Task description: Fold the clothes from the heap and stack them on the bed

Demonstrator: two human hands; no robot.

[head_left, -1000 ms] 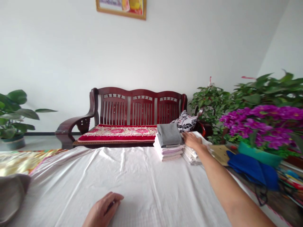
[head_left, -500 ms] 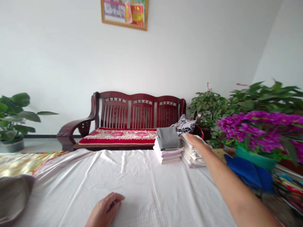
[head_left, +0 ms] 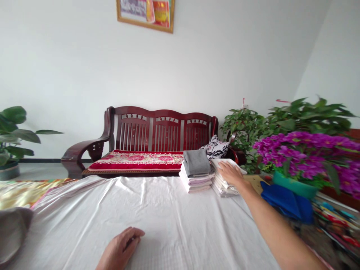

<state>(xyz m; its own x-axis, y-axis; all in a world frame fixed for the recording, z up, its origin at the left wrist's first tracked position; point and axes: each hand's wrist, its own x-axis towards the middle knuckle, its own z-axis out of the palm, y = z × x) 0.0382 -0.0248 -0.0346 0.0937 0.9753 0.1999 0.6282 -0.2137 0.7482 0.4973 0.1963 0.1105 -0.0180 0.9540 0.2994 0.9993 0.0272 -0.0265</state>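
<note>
My right hand (head_left: 231,173) lies with its fingers stretched out on top of a stack of folded white cloths (head_left: 225,186). It grips nothing that I can see. Touching this stack on the left is a second pile of folded pale cloths (head_left: 195,182), topped by a folded grey cloth (head_left: 197,163). Lower down, my left hand (head_left: 123,245) rests on the white sheet (head_left: 157,217) covering the surface before me. Its fingers are loosely bent, the thumb a little apart, with only a dark gap between them.
Behind the surface stands a dark red wooden bench (head_left: 152,131) with a patterned cushion (head_left: 215,147). At the right are purple flowers (head_left: 306,157) in a green pot and a blue cloth (head_left: 287,200). A grey-brown cloth item (head_left: 14,232) lies at the left edge.
My right hand has flattened and spread its fingers over the right stack. My left hand stays on the sheet. The view has shifted slightly.
</note>
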